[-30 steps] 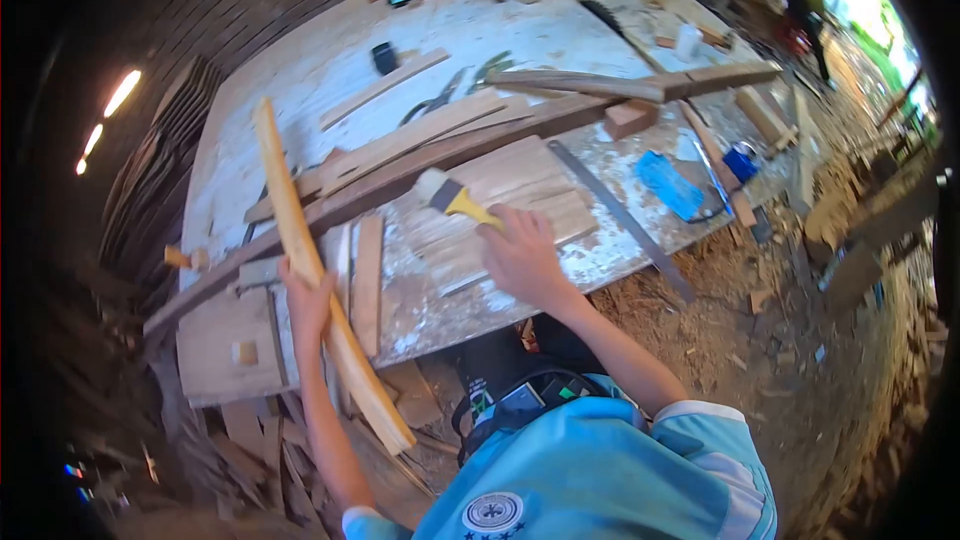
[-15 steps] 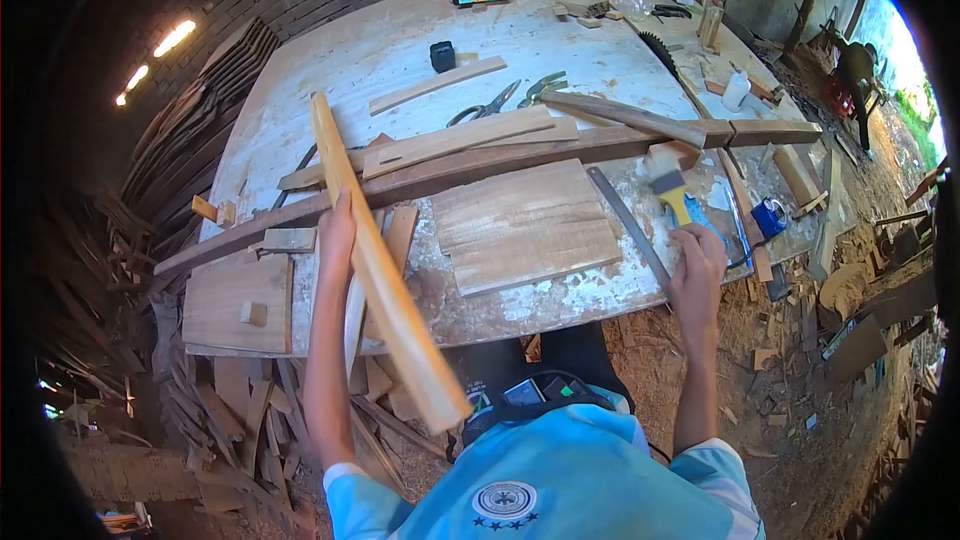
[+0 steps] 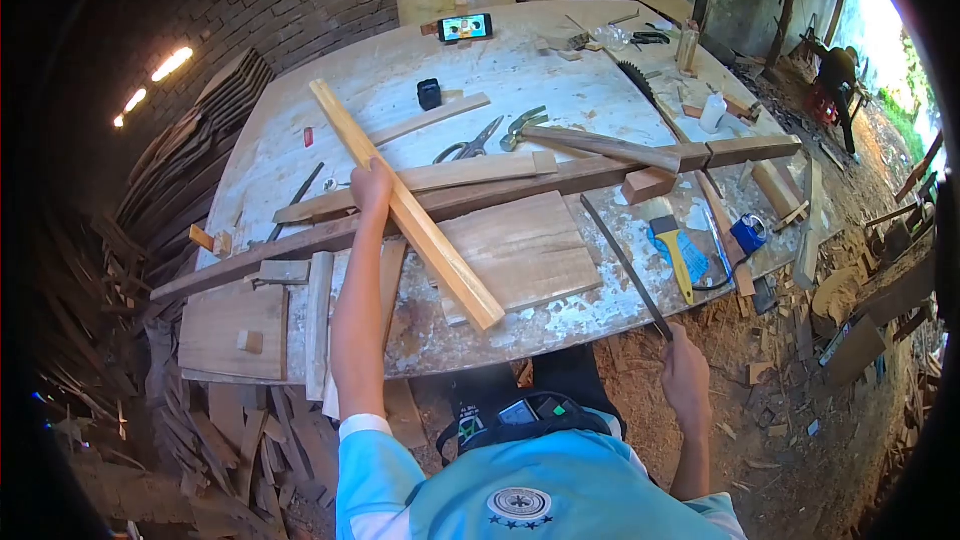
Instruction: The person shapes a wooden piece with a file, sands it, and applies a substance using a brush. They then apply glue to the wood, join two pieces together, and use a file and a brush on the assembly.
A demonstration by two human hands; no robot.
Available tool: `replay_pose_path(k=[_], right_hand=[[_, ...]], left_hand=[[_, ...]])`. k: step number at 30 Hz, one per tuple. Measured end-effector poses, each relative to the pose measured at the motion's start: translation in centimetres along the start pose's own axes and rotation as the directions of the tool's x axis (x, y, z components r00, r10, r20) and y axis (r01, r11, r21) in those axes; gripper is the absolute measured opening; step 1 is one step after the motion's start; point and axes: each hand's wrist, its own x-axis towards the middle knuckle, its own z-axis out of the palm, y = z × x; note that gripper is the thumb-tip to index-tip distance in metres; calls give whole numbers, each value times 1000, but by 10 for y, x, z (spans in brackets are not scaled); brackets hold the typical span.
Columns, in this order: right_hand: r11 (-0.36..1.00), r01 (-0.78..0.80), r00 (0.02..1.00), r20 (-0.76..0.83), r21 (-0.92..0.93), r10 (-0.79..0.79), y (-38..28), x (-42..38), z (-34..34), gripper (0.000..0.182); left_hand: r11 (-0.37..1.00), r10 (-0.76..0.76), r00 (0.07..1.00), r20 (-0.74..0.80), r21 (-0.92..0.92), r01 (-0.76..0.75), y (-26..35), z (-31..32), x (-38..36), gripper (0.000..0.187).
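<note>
My left hand [image 3: 370, 190] is wrapped round the middle of a long, smooth wooden bar [image 3: 437, 250], which slants over the worktable. In my right hand [image 3: 685, 375], at the table's front edge, is the near end of a long dark metal file [image 3: 625, 262]; its far end lies by a flat wooden board [image 3: 530, 250]. A paintbrush [image 3: 680, 265] with a yellow handle rests on a blue cloth [image 3: 697, 248] to the right of the file. Under the bar, a long dark beam [image 3: 470, 202] crosses the table.
A hammer [image 3: 590, 143] lies across the beam, near shears [image 3: 470, 143]. At the back stand a phone [image 3: 465, 28] and a black box-shaped object [image 3: 429, 94]. A saw blade [image 3: 637, 82] shows at the right, a blue can-like object [image 3: 748, 235] nearer. Wood scraps [image 3: 240, 440] cover the floor.
My right hand has let go of the paintbrush, now lying on the blue cloth, and has taken the file's near end. The wooden bar in my left hand has shifted up and right.
</note>
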Motion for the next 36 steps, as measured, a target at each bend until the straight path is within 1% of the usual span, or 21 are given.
replay_pose_path(k=[2, 4, 5, 8, 9, 12, 13, 14, 15, 17, 18, 20, 21, 22, 24, 27, 28, 30, 33, 34, 36], right_hand=[[953, -104, 990, 117, 285, 73, 2, -5, -9, 28], [825, -215, 970, 214, 523, 117, 7, -11, -10, 25], [739, -267, 958, 251, 618, 136, 12, -16, -9, 24], [393, -369, 929, 344, 842, 135, 11, -21, -4, 19], [259, -389, 921, 371, 884, 116, 8, -22, 0, 18], [-214, -451, 875, 382, 867, -296, -1, -16, 23, 19], [-255, -520, 838, 429, 815, -337, -8, -13, 26, 22], [-263, -548, 816, 440, 794, -374, -16, -10, 29, 23], [-270, -575, 795, 449, 773, -407, -24, -7, 32, 23], [-261, -611, 761, 466, 747, -451, -36, 0, 39, 23], [-204, -597, 764, 472, 776, -440, -42, 3, 43, 23], [-91, -564, 769, 482, 821, -420, -54, 11, 49, 24], [-94, -596, 748, 510, 797, -425, -58, 17, 49, 23], [-111, -574, 767, 485, 811, -420, -62, 25, 54, 22], [-136, -531, 798, 439, 836, -412, -69, 40, 68, 20], [20, -383, 868, 367, 923, -335, -91, 64, 72, 15], [212, -275, 891, 332, 938, -309, -98, 71, 73, 15], [570, -38, 926, 243, 821, -288, -107, 81, 74, 17], [685, 270, 926, 11, 677, -376, -117, 83, 75, 18], [702, 260, 929, 26, 663, -368, -120, 81, 78, 19], [733, 242, 934, 51, 636, -353, -124, 77, 84, 21]], left_hand=[[999, 9, 1000, -14, 32, -8, 2, 4, 5, 50], [998, 27, 999, -17, 56, -26, -4, 16, 13, 49], [997, -11, 999, 40, 79, 7, -13, 24, 28, 50], [992, -45, 997, 58, 117, 38, -20, 24, 29, 51], [972, -56, 995, 78, 231, 36, -18, 18, 24, 51], [955, -64, 996, 61, 293, 44, 14, -8, -19, 53], [953, 146, 988, -47, 274, -128, 11, -8, -24, 53], [914, 346, 926, -150, 277, -297, 3, -8, -32, 54], [839, 528, 814, -244, 298, -455, -5, -8, -42, 55], [829, 552, 832, -60, 148, -539, -15, -26, -77, 61], [820, 567, 823, 33, 67, -568, -18, -39, -100, 64], [905, 414, 874, 254, -16, -424, -18, -63, -155, 72], [953, 301, 866, 400, -149, -262, -11, -78, -175, 70], [965, 201, 815, 544, -251, -70, -7, -84, -189, 68], [957, 220, 842, 492, -278, -88, -9, -76, -203, 65], [924, 309, 882, 355, -333, -189, -22, -43, -201, 61], [908, 346, 888, 304, -348, -235, -25, -32, -194, 60], [905, 326, 911, 253, -362, -223, -17, -23, -186, 58], [854, 271, 930, 250, -508, -112, -19, -10, -182, 54], [821, 249, 931, 268, -568, -56, -23, -7, -180, 53], [865, 175, 933, 314, -501, 6, -28, -6, -181, 49]])
